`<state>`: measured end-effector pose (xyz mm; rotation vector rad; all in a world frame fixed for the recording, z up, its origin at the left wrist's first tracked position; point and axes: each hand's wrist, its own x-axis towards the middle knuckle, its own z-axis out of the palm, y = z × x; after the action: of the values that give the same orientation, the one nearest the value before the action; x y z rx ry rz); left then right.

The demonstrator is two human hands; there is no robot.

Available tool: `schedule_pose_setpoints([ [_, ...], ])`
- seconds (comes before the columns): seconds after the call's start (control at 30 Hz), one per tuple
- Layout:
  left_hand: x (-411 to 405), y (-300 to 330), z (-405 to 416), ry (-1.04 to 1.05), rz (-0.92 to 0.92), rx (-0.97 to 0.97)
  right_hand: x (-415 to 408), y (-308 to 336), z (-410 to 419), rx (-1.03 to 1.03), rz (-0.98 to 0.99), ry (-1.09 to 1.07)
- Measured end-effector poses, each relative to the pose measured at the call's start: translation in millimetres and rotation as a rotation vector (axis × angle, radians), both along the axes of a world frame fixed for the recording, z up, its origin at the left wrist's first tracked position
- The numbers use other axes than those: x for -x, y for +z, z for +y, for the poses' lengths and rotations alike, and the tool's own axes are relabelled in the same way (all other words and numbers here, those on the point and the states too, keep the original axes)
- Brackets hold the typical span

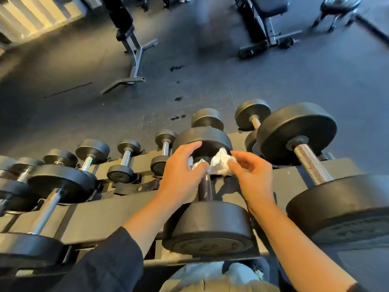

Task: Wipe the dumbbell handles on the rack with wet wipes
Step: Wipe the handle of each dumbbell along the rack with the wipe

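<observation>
A black dumbbell (207,226) lies on the grey rack (101,220) in front of me, its dark handle (205,189) running away from me. A crumpled white wet wipe (220,164) is draped over the far end of that handle. My left hand (181,175) pinches the wipe's left end against the handle. On the other side my right hand (251,175) pinches the wipe's right end between thumb and fingers. Both forearms reach over the near weight head.
A bigger dumbbell with a knurled steel handle (311,165) sits close on the right. Several smaller dumbbells (124,161) fill the rack to the left. Beyond the rack are the dark rubber floor, two benches (134,49) and a stool (339,9).
</observation>
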<state>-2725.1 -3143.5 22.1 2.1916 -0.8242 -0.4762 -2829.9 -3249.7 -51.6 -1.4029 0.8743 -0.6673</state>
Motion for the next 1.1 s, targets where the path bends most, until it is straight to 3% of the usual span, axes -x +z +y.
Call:
schedule_pose_setpoints([
  [0.17,-6.4,3.6,-28.3,-0.251,-0.11,0.082,3.3,19.4,-1.8,0.121,0.114,-0.177],
  [0.4,-0.4,-18.4,-70.7,-0.501,-0.016,0.158,28.6,58.9,-21.9,0.403,0.243,-0.382],
  [0.6,-2.1,-40.7,-87.6,-0.581,0.131,0.226,46.1,96.9,-59.6,0.678,0.476,-0.486],
  [0.7,-5.5,-53.0,-98.3,-0.611,0.149,0.231,46.5,95.3,-76.7,0.821,0.688,-0.318],
  [0.8,-5.0,-66.8,-100.5,-0.667,0.154,0.179,39.6,86.2,-83.3,0.96,0.88,0.033],
  [0.93,-4.0,-79.5,-92.4,-0.721,0.155,0.169,30.6,80.1,-92.1,0.994,1.163,0.408],
  [1.1,-4.1,-80.2,-88.3,-0.738,0.153,0.141,30.6,76.4,-103.7,0.896,1.353,0.659],
])
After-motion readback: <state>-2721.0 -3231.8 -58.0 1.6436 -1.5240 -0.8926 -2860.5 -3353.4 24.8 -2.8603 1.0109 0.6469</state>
